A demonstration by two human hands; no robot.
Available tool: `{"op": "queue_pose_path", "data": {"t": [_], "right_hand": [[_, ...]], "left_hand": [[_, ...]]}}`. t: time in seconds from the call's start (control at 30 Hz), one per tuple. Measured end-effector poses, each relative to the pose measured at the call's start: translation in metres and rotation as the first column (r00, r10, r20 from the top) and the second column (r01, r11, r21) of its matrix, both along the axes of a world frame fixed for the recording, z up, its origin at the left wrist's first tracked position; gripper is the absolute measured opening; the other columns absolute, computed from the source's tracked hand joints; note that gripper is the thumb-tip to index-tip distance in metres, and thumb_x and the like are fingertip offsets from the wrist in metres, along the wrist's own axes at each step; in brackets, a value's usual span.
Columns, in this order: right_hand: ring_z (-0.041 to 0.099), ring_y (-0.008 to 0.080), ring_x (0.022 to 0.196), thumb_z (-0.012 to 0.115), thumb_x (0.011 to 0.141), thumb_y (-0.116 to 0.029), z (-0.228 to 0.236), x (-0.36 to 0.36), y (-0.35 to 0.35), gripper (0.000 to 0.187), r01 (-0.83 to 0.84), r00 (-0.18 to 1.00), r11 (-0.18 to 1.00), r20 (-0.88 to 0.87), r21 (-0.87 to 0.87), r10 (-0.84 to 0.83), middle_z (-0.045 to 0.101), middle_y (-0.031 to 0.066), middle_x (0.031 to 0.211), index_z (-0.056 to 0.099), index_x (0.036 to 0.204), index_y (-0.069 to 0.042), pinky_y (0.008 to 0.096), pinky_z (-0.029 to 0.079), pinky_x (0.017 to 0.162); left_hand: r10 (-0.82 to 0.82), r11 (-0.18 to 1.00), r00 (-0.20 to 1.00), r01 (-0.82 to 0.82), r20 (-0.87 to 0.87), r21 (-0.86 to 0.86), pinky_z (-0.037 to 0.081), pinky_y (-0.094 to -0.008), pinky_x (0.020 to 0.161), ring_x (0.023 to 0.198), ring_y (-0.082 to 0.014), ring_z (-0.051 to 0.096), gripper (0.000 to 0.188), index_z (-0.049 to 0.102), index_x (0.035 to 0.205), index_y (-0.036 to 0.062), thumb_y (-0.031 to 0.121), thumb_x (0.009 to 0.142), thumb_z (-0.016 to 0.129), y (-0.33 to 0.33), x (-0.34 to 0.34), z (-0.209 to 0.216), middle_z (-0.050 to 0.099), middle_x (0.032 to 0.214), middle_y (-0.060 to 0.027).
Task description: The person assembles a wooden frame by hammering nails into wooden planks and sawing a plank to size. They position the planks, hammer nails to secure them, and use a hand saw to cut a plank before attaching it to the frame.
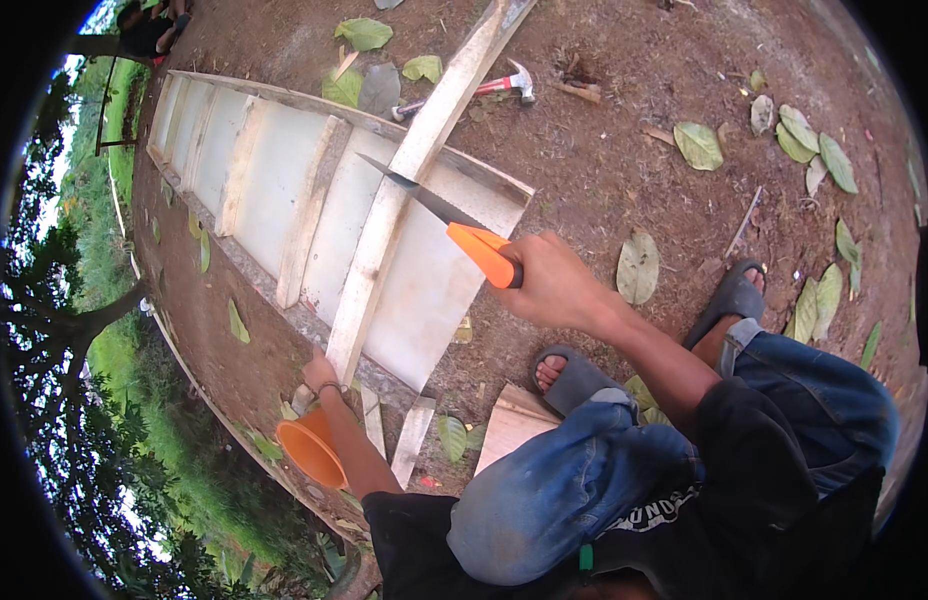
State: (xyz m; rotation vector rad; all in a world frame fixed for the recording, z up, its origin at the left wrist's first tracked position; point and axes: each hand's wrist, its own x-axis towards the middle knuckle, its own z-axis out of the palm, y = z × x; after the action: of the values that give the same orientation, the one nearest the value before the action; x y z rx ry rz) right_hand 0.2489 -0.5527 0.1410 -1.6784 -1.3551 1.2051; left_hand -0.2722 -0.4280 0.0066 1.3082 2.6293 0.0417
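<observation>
In my right hand (556, 282) is a handsaw (481, 252) with an orange handle. Its dark, narrow blade lies across a long wooden plank (369, 265), with the tip reaching past the plank's far side. The plank rests slantwise over a long wooden frame (224, 165) that holds pale panels and cross slats. At the plank's lower left end, my left hand (321, 372) grips it; some of the fingers are hidden. Beyond the frame, a claw hammer (499, 85) with a red and white handle lies on the ground, partly covered by the plank.
An orange bucket (312, 453) stands beside my left forearm. Short wood offcuts (412, 440) and a flat board (514, 425) lie near my sandalled feet (574, 380). Leaves (697, 146) are scattered over the bare soil. Another person (149, 30) is at the far upper left.
</observation>
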Motion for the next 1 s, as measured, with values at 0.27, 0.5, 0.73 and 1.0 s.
{"op": "queue_pose_path", "data": {"t": [0.27, 0.5, 0.73, 1.0], "right_hand": [[0.067, 0.0414, 0.062, 0.067, 0.077, -0.009, 0.039, 0.020, -0.035, 0.017, -0.005, 0.999, 0.987, -0.053, -0.163, -0.003, 0.061, 0.0270, 0.064, 0.067, 0.081, 0.008, 0.0465, 0.054, 0.067], [0.056, 0.0326, 0.054, 0.066, 0.079, -0.008, 0.051, 0.020, -0.061, 0.014, 0.025, 0.986, 0.999, -0.166, -0.046, -0.032, 0.053, 0.0206, 0.062, 0.060, 0.074, 0.003, 0.0434, 0.044, 0.057], [0.047, 0.0193, 0.044, 0.071, 0.083, -0.010, 0.028, 0.060, -0.077, 0.025, 0.050, 0.969, 0.986, -0.246, 0.159, -0.010, 0.046, 0.0055, 0.054, 0.054, 0.068, -0.002, 0.0350, 0.034, 0.048], [0.049, 0.0219, 0.045, 0.073, 0.081, -0.011, -0.012, 0.070, -0.094, 0.022, 0.253, 0.960, 0.916, -0.196, 0.311, -0.199, 0.048, 0.0050, 0.055, 0.055, 0.069, -0.004, 0.0346, 0.035, 0.049]], "left_hand": [[-0.032, 0.999, 0.999, 0.032, 0.019, 0.012, 0.046, -0.0510, 0.099, 0.111, -0.0494, 0.064, 0.072, 0.073, 0.100, -0.0120, 0.057, 0.092, 0.054, -0.013, -0.001, 0.001, 0.067, 0.108, -0.0379], [-0.058, 0.997, 0.997, 0.060, -0.047, 0.050, 0.048, -0.0502, 0.097, 0.106, -0.0460, 0.068, 0.063, 0.075, 0.097, -0.0074, 0.053, 0.092, 0.055, -0.034, -0.032, -0.016, 0.071, 0.102, -0.0330], [0.016, 1.000, 1.000, -0.015, -0.024, 0.015, 0.049, -0.0489, 0.095, 0.103, -0.0462, 0.068, 0.061, 0.072, 0.101, -0.0088, 0.049, 0.091, 0.056, -0.025, -0.009, 0.002, 0.070, 0.104, -0.0324], [-0.075, 0.975, 0.910, -0.020, 0.408, 0.223, 0.052, -0.0363, 0.095, 0.112, -0.0283, 0.068, 0.057, 0.061, 0.137, -0.0034, 0.044, 0.105, 0.053, -0.075, 0.022, 0.042, 0.069, 0.127, -0.0196]]}}
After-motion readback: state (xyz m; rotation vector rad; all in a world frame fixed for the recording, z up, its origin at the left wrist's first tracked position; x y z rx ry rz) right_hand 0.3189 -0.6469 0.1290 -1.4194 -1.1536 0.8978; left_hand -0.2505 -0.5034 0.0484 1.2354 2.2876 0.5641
